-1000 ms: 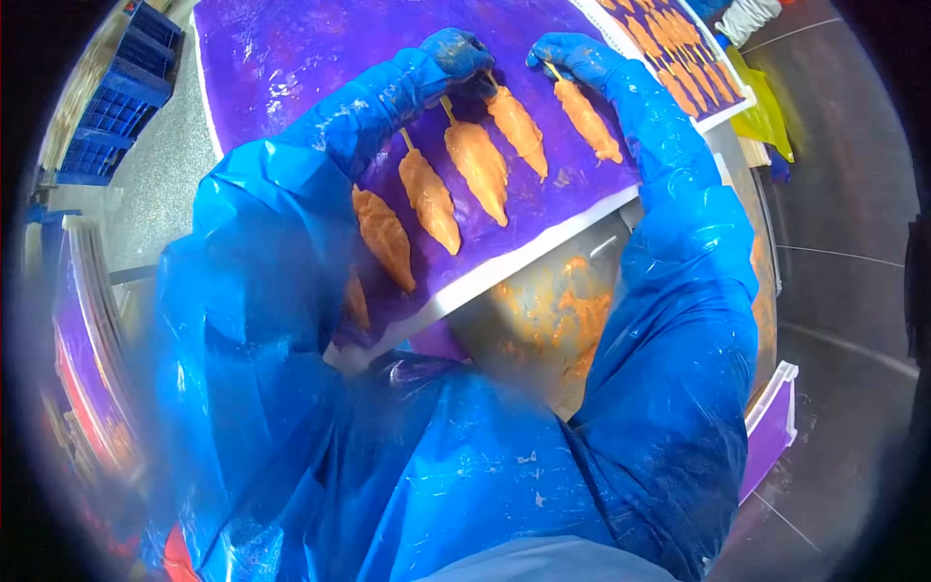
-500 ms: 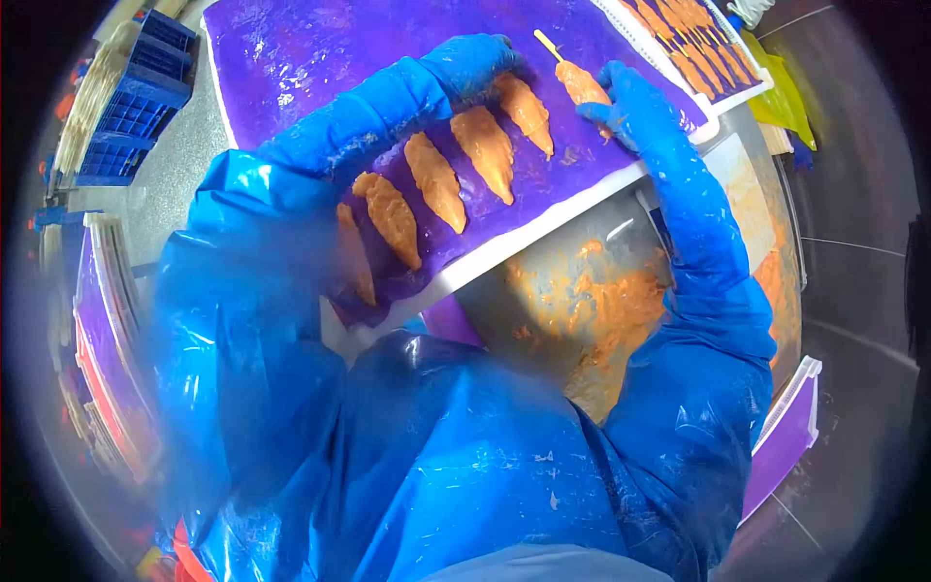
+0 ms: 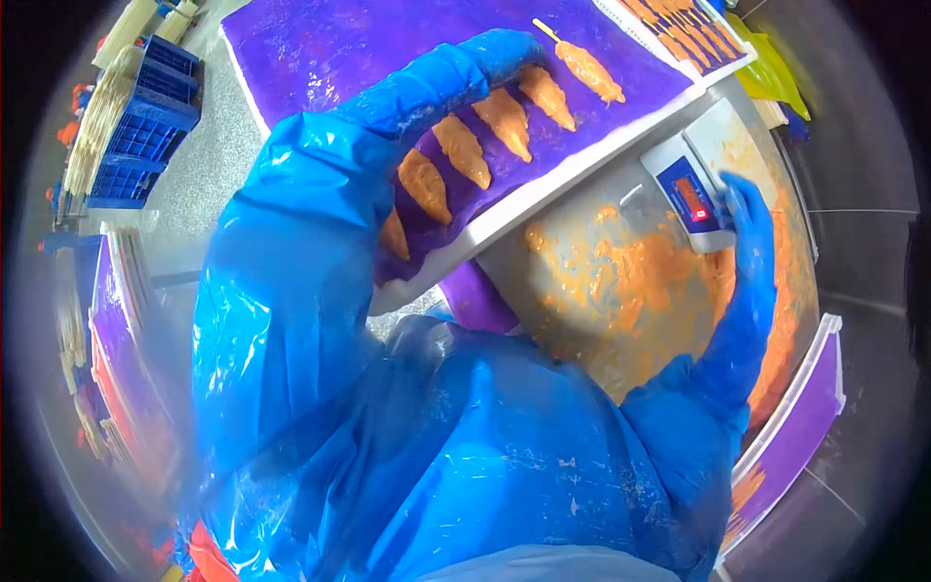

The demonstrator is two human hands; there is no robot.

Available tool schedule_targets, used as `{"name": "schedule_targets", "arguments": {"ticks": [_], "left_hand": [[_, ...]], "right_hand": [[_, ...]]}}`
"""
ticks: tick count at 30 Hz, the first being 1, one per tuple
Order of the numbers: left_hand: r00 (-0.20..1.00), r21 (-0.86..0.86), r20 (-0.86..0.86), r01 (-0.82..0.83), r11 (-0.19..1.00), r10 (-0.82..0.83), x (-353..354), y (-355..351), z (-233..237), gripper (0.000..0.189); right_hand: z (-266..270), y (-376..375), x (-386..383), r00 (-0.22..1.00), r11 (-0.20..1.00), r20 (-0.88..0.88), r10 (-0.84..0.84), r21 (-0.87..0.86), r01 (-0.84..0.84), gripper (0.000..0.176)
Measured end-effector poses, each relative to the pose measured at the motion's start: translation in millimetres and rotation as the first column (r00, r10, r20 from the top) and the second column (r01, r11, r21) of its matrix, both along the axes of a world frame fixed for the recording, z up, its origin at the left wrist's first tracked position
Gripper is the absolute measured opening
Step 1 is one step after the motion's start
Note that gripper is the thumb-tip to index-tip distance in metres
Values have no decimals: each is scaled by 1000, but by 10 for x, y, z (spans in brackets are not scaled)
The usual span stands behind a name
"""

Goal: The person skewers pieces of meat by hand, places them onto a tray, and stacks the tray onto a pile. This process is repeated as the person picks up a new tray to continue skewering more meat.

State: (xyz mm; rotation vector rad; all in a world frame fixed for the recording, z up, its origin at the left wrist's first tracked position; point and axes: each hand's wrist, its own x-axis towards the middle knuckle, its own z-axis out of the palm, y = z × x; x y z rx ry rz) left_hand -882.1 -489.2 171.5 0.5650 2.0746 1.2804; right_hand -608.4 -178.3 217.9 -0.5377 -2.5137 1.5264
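A purple tray (image 3: 320, 39) with a white rim lies tilted in front of me. Several orange marinated meat skewers lie on it in a slanted row, from one (image 3: 588, 68) at the far right to one (image 3: 424, 184) nearer me. My left hand (image 3: 504, 48), in a blue glove, rests on the tray at the upper ends of the middle skewers, and its grip is hidden. My right hand (image 3: 747, 209), also gloved, holds nothing. It hangs beside a small white scale (image 3: 690, 184) with a blue panel, over a metal surface (image 3: 621, 281) smeared with orange marinade.
A second tray (image 3: 679, 24) with several skewers lies at the far top right, next to a yellow bag (image 3: 771, 68). Another purple tray (image 3: 790, 427) leans at the lower right. Blue crates (image 3: 145, 107) stand at the left, and more stacked trays (image 3: 107, 349) stand below them.
My right hand let go of the rightmost skewer, which now lies on the tray, and moved down right to the scale. My left hand stayed by the skewer ends.
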Motion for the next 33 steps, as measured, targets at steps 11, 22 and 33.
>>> {"name": "schedule_targets", "arguments": {"ticks": [11,22,33], "left_hand": [[744,-143,-505,427,893,-437,271,-439,573,41],[60,-487,-738,641,593,-672,2815,524,-1052,66],[199,-212,-843,730,649,-500,4052,1884,-2076,81]], "right_hand": [[-2072,97,3316,857,866,145,-495,-2,501,34],[-2110,-1442,2518,937,925,74,-342,-152,349,23],[-1864,-900,3691,604,217,-79,-793,890,402,37]]}}
